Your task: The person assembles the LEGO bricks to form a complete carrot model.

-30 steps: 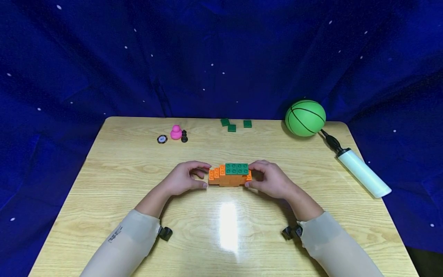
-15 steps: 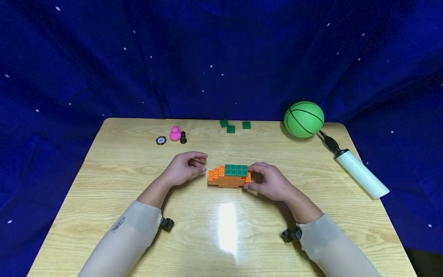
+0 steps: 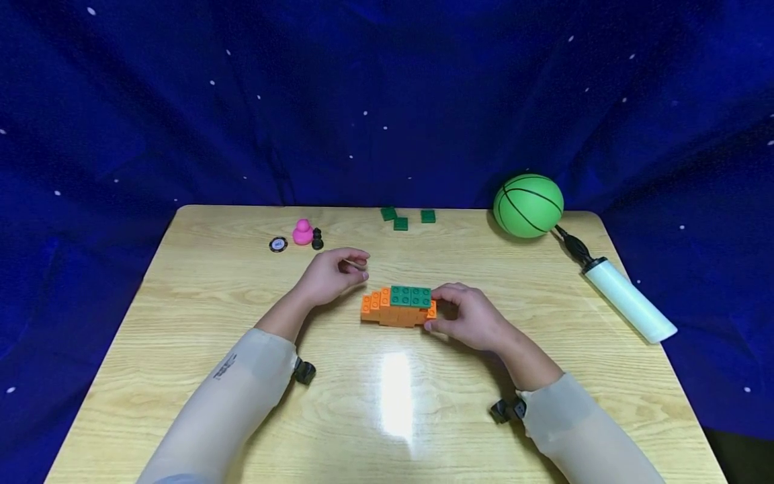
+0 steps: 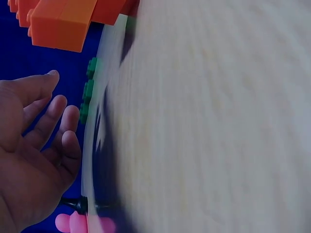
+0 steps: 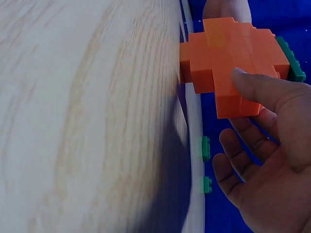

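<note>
In the middle of the table stands a stepped block build (image 3: pixel 396 314) of orange bricks, also large in the right wrist view. Two green bricks (image 3: pixel 410 296) top it side by side. My right hand (image 3: pixel 468 316) grips the build's right end, thumb on the near face and fingers behind. Up and left of the build is my left hand (image 3: pixel 331 274), holding nothing, its fingers loosely bent and apart from the bricks. Beyond it, three loose green bricks (image 3: pixel 400 224) lie near the table's far edge.
A pink duck-like toy (image 3: pixel 303 232), a black pawn-shaped piece (image 3: pixel 317 239) and a round chip (image 3: pixel 278 245) sit at the back left. At the back right are a green ball (image 3: pixel 529 206) and a hand pump (image 3: pixel 629 300). A dark blue curtain hangs behind the table.
My left hand has moved away from the build's left end, toward the far edge. My right hand keeps its grip at the right end, and the build stays in place.
</note>
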The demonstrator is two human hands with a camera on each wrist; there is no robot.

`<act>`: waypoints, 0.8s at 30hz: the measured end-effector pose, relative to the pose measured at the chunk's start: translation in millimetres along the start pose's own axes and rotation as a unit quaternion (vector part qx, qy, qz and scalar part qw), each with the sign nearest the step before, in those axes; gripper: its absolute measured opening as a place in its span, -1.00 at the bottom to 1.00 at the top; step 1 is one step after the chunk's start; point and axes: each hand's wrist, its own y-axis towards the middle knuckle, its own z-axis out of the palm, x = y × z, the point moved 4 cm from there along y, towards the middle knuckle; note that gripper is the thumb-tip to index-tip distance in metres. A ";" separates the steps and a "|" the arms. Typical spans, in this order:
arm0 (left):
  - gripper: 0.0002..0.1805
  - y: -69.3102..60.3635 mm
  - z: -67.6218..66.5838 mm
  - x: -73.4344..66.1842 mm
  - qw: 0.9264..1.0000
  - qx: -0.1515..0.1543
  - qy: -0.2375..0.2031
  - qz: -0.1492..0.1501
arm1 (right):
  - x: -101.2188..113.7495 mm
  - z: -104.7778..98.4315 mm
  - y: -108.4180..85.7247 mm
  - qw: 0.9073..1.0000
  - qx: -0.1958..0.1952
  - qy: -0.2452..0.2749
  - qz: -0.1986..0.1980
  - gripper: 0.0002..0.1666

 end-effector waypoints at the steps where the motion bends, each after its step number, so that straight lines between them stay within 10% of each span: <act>1: -0.55 2.8 0.3 -0.5 1.000 -0.001 -0.001 0.000 | 0.0 0.2 0.0 1.000 0.000 0.000 -0.001 -0.46; 24: -0.56 59.4 12.9 -4.2 0.998 -0.057 0.028 -0.022 | -0.9 0.8 -0.5 1.000 -0.002 0.009 0.003 -0.47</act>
